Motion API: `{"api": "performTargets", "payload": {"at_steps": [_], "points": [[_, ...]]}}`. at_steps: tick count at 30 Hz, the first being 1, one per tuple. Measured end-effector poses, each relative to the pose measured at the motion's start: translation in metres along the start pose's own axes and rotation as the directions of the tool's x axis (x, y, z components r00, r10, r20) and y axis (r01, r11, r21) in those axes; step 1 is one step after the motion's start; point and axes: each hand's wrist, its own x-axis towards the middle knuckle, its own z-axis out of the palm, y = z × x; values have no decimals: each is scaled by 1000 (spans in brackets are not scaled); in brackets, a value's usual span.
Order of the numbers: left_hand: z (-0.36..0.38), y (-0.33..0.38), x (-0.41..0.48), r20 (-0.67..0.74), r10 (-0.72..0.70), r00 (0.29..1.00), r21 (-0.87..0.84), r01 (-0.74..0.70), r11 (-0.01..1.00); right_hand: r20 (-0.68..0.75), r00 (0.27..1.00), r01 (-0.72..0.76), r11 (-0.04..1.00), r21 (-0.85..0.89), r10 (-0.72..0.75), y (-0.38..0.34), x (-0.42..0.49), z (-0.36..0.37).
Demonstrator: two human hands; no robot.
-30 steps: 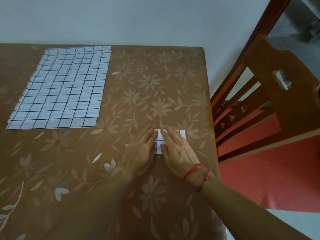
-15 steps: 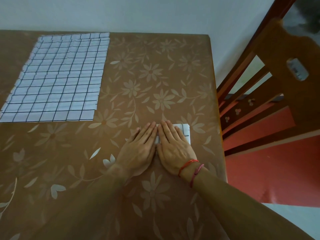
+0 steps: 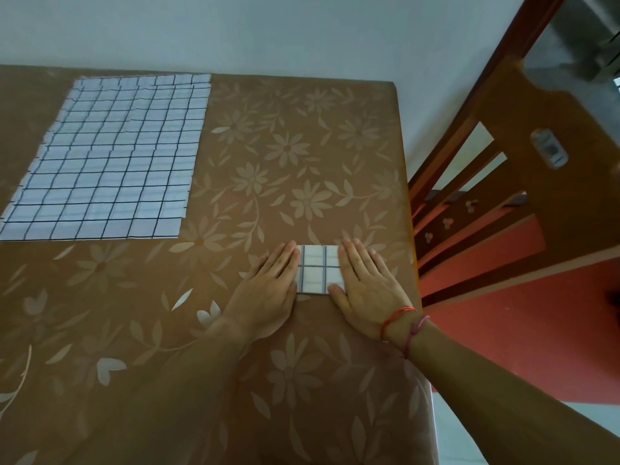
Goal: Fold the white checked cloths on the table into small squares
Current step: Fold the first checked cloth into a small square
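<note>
One small folded checked cloth (image 3: 317, 268), flat.

folded cloth (image 3: 318, 269): small checked square near the table's (image 3: 302, 135) right edge | left hand (image 3: 268, 290): flat, fingers straight, along the square's left side | right hand (image 3: 367, 283): flat, covering its right edge, red strings (image 3: 399, 317) at wrist | unfolded cloths (image 3: 110, 156): spread far left | wooden chair (image 3: 523, 156): right of table
</note>
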Motion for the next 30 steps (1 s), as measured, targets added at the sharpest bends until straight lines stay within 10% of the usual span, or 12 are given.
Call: {"api": "performTargets", "payload": {"at_steps": [6, 13, 21, 30], "points": [[-34, 21, 7, 18, -431, 902, -712, 314, 628, 84, 995, -80, 901, 425, 48, 1, 5, -33], [-47, 24, 6, 391, -623, 677, -919, 255, -300, 110, 826, -257, 196, 946, 553, 6, -1, -62], [-44, 35, 5, 432, -573, 697, -897, 262, -357, 321, 789, -323, -90, 942, 524, -12, -17, -46], [-44, 38, -4, 455, -543, 706, -878, 252, -408, 380, 763, -364, -138, 921, 524, -12, -10, -56]]}}
